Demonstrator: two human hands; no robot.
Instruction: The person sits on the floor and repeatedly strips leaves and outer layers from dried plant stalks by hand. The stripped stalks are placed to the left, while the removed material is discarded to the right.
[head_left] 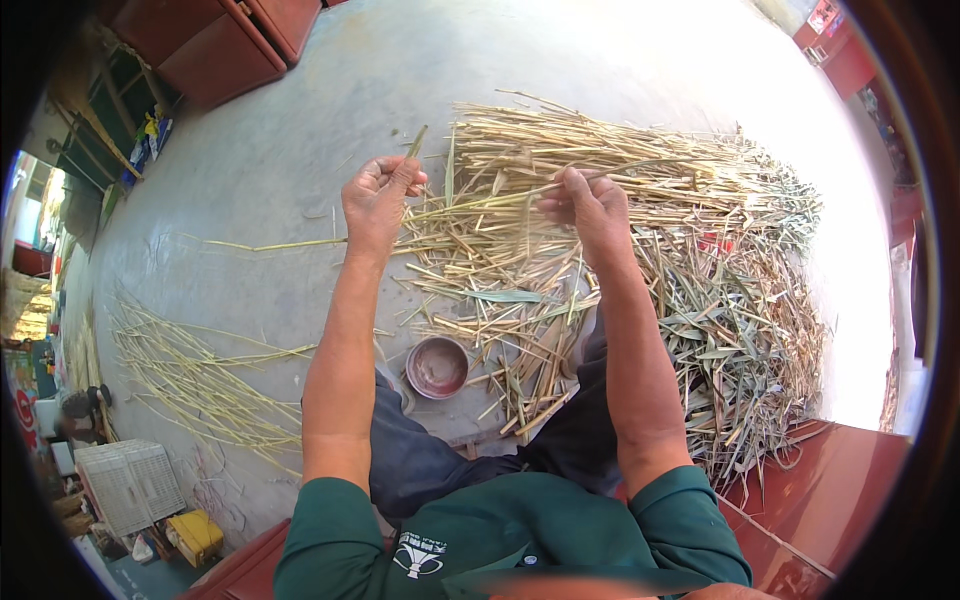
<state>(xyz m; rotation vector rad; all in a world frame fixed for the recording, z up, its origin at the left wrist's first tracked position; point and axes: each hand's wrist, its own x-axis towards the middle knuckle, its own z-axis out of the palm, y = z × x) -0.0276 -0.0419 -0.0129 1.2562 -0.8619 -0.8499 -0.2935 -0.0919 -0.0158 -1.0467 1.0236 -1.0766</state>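
My left hand point(378, 200) is raised over the floor, its fingers closed on a narrow strip of leaf point(417, 141) that sticks up past the fingertips. Opposite it, my right hand point(592, 205) pinches a long thin yellow-green stalk point(480, 203). This stalk slants down to the left, passes behind my left wrist and seems to run on beyond it. Some blur hangs below the right fingers, and I cannot make it out. Beneath and beyond the right hand lies a thick layer of dry straw-coloured stalks point(580, 135).
A heap of dry leaves point(735, 350) lies to the right. Between my knees stands a small round reddish-brown bowl point(437, 367). Thin greenish stalks point(215, 380) are spread at the left. A pale crate point(128, 487) and a yellow box point(196, 535) sit at lower left; dark red furniture point(225, 60) stands beyond.
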